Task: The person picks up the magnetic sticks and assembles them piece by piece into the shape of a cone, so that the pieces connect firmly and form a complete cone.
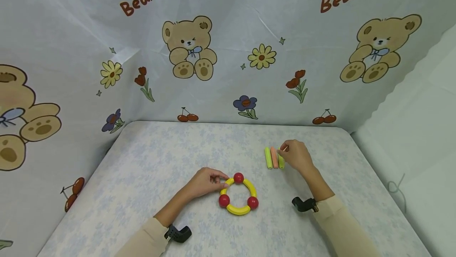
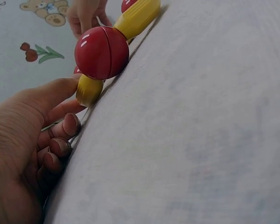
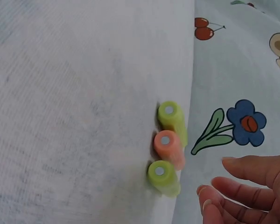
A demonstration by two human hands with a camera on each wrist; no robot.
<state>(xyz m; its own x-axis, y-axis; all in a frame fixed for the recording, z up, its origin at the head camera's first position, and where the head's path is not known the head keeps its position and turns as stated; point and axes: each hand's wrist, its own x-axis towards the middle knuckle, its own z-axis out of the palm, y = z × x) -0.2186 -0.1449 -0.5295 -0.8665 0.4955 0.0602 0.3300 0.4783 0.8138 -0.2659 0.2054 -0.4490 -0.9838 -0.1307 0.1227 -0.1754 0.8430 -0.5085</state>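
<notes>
A toy ring [image 1: 238,210] of yellow curved pieces and red balls lies on the table. My left hand [image 1: 206,181] pinches its upper left yellow piece [image 2: 89,91] between thumb and index finger; the other fingers curl beneath. Farther back on the right, three short sticks lie side by side: a green stick [image 1: 268,158], an orange stick [image 1: 274,157] and a second green stick [image 1: 281,162]. Each shows a grey round end in the right wrist view. My right hand [image 1: 295,155] is at the far end of the rightmost green stick [image 3: 161,173], thumb and fingers spread apart.
A pale blue-patterned cloth covers the table [image 1: 171,150]. Behind it hangs a white curtain [image 1: 228,19] printed with bears and flowers. A white wall or sheet [image 1: 409,130] borders the right side. Black wrist cameras sit on both forearms.
</notes>
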